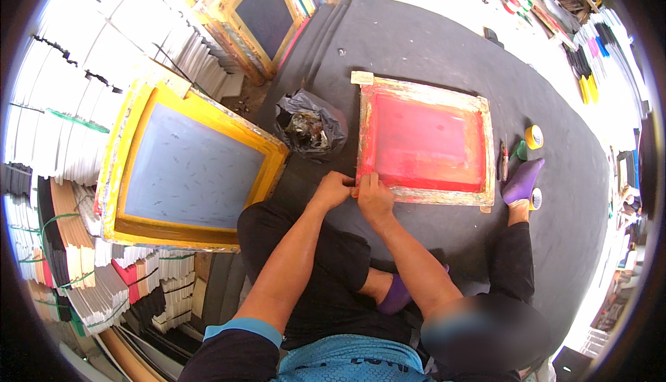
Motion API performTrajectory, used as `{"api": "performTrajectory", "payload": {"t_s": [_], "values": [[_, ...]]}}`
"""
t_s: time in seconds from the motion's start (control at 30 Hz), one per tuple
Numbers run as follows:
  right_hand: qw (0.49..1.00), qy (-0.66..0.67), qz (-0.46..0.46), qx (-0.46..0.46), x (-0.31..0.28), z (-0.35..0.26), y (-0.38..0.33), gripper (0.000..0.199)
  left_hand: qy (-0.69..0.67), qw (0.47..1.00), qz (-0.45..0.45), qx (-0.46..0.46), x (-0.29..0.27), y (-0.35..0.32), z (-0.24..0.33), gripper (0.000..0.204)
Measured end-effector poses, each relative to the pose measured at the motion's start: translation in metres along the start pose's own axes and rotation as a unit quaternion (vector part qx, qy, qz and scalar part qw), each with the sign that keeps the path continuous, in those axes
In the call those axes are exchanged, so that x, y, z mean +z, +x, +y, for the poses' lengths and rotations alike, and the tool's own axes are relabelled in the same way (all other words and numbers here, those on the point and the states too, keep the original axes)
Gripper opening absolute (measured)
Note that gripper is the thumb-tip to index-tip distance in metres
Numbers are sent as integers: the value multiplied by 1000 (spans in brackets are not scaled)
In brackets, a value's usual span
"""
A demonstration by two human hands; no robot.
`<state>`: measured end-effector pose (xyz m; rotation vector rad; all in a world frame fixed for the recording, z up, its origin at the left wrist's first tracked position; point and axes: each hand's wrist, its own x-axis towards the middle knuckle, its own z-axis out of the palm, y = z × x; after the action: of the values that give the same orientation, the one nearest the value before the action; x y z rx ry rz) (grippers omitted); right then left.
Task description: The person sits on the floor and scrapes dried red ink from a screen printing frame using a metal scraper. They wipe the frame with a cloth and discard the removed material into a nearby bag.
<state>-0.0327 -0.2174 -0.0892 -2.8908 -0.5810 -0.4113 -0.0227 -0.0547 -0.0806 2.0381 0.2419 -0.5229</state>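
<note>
A silk-screen printing frame (433,197) with red-stained mesh lies flat on the black surface in front of me, its wooden border patched with pale tape. Both of my hands meet at its near left corner. My left hand (333,191) is closed, fingertips pinched together just outside that corner; what they pinch is too small to make out. Right beside it, my right hand (376,200) grips the near edge, its bent fingers reaching over onto the red inner border. The thumb is mostly hidden.
A black plastic bag (333,127) of scraps stands beyond my left hand. Left of me leans a yellow-bordered screen (258,209). Rolls of yellow tape (533,137), a slim tool (504,163) and my purple-socked foot (524,179) lie right of the frame. Bundled sheets (104,292) line the left.
</note>
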Motion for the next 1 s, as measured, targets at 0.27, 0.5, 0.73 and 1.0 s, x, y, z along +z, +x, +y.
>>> {"api": "performTrajectory", "payload": {"t_s": [0.27,0.5,0.73,1.0], "values": [[967,155,-91,180,-7,21,23,24,61,997,52,-7,3,-8,1,45],[957,216,-103,161,-21,38,19,27,58,998,-5,-22,-5,-9,21,47],[977,177,-58,107,-20,18,7,24,62,998,6,-16,-4,-7,20,50],[965,163,-25,205,-24,72,63,13,69,996,21,-47,3,-16,33,70]]}}
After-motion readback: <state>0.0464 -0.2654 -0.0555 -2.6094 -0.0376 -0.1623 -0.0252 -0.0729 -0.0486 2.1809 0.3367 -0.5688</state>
